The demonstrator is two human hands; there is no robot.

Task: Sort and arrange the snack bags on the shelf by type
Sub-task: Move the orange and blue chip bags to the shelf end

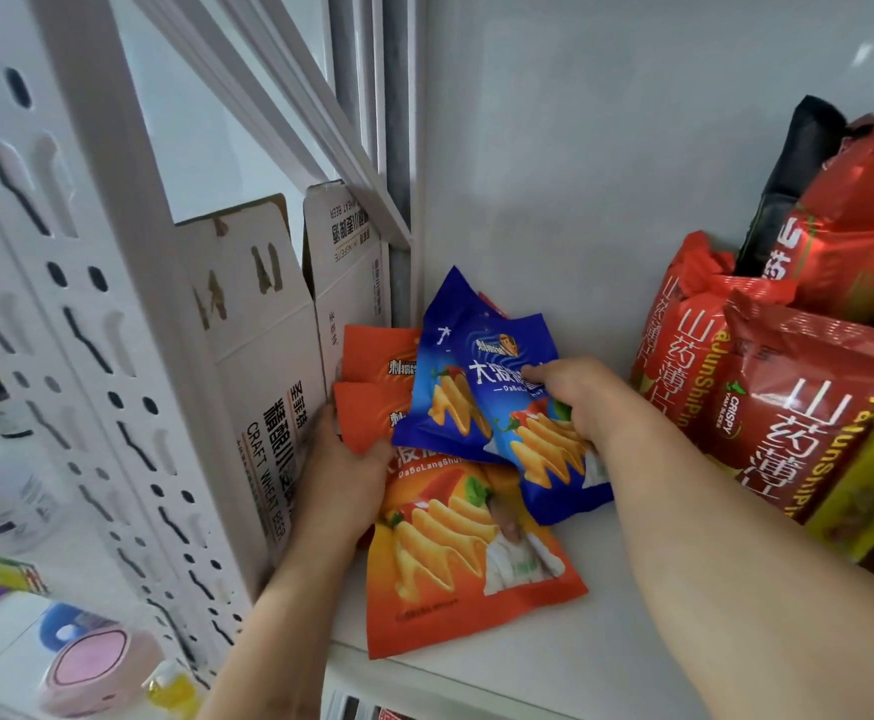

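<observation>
White shelf [554, 641], frame centre: right hand [580, 402] grasps two glossy blue crisp bags [497, 407]; left hand [341, 475] grips overlapping orange crisp bags [455, 553]. Red yam-crisp bags [788, 397] stacked at right.

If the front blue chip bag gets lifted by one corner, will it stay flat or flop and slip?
The blue bag looks like thin, puffy film, so it would probably sag, not stay flat. Its surface looks glossy, so it may slide off the orange bag beneath. It is probably light for its size: the right hand grips it with fingertips only.
</observation>
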